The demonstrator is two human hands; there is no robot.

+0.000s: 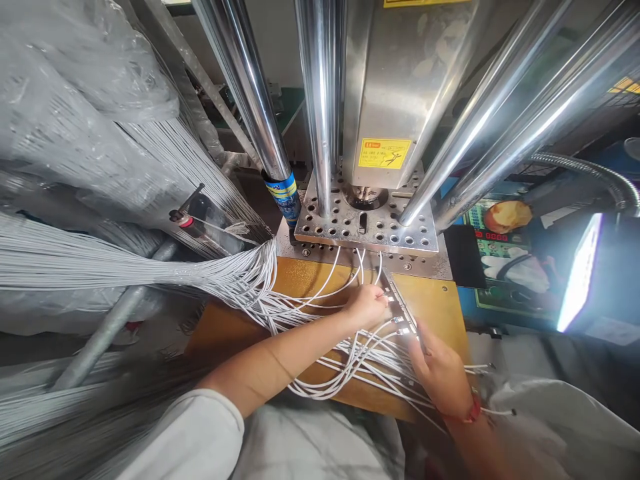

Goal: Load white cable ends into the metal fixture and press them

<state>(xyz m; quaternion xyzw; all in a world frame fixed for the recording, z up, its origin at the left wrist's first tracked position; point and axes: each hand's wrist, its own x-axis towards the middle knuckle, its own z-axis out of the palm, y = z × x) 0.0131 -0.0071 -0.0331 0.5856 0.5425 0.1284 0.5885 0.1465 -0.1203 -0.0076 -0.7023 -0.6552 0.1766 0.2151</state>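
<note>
My left hand (369, 305) is closed in a pinch on a white cable's end at the edge of a narrow metal plate (399, 303). My right hand (440, 370) grips the near end of that plate, thumb on one side and fingers on the other. Just below my left hand, two small metal connectors (399, 325) on white cables sit at the plate's edge. Many loose white cables (345, 360) spread beneath both hands over a brown board (290, 273). A few cables run under the perforated steel block (370, 240) behind.
Polished steel columns (320, 100) and a metal housing with a yellow label (385, 153) rise behind the board. Thick cable bundles (125, 267) come in from the left, near a dark bottle (200, 220). A bright lamp (580, 273) and a green control panel (493, 267) stand at right.
</note>
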